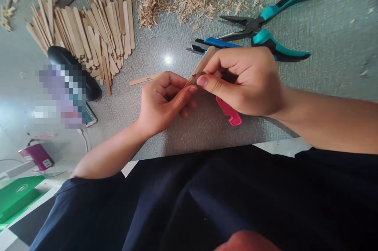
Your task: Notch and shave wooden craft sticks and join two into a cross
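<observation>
Pinching a partly hidden wooden stick (204, 60) in the left hand (165, 101); gripping in the right hand (248, 80) something dark (199, 74), too covered to identify.

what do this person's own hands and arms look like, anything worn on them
Both the left hand and right hand are bare, with no gloves, and no ring, watch or bracelet shows. The forearms are uncovered too. The short sleeves belong to a dark navy top, with no print or marking that can be made out.
</observation>
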A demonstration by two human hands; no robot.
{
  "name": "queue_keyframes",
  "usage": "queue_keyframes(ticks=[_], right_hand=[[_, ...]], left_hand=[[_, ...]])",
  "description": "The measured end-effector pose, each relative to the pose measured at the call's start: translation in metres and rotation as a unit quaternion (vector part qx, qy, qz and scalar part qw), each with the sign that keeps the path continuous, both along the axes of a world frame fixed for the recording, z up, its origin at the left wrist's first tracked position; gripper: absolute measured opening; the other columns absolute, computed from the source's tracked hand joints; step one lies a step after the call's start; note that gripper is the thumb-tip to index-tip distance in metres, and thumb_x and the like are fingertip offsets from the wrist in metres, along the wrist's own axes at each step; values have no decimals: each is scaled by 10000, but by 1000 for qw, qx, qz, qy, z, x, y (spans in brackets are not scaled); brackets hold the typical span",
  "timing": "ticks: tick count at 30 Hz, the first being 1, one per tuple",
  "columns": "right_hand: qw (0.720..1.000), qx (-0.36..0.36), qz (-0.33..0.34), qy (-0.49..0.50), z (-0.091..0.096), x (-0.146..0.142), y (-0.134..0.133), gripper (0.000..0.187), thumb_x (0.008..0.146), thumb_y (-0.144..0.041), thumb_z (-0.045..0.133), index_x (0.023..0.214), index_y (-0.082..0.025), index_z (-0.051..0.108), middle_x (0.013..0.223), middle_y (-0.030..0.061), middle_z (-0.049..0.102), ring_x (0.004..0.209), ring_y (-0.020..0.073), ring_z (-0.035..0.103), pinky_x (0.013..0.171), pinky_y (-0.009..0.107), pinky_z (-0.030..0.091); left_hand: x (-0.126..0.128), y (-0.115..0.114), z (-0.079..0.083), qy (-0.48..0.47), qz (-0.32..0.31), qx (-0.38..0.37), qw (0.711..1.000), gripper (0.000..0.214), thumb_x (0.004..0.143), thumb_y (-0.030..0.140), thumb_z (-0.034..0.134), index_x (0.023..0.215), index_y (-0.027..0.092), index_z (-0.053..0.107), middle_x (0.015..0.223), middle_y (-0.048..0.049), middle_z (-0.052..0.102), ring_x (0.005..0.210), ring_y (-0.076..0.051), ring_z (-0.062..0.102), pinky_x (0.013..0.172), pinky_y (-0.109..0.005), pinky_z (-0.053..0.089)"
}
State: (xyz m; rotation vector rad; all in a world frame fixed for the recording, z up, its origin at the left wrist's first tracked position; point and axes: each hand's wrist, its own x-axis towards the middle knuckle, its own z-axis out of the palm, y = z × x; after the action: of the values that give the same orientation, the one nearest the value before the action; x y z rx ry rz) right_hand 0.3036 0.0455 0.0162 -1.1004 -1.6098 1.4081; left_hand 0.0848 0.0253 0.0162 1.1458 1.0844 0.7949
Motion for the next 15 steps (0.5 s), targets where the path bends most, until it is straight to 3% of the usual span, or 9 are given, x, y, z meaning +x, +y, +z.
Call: queue_keyframes(ticks=[5,12,15], right_hand=[[999,33,15,-23,2,-1,2,345,1065,-339,839,795,-244,646,659,-44,589,568,108,462,531,321,360],[1000,11,23,-14,6,-1,4,412,1057,-471,869,772,-245,676,634,-38,582,566,114,465,520,327,344],[1000,-1,-5,11,5,-3,3,433,1051,-496,878,774,-252,653,609,-60,523,553,107,428,512,318,327]], left_hand=[[0,1,-2,-11,-16,16,1000,584,924,746,914,873,233,642,683,15,812,427,-113,692,367,-199,480],[-2,2,-5,4,-22,29,999,568,961,766,869,902,236,673,697,3,812,425,-108,670,356,-215,469],[-1,-5,-12,47,7,77,996,502,1036,713,819,954,231,704,705,5,807,442,-99,666,393,-215,486]])
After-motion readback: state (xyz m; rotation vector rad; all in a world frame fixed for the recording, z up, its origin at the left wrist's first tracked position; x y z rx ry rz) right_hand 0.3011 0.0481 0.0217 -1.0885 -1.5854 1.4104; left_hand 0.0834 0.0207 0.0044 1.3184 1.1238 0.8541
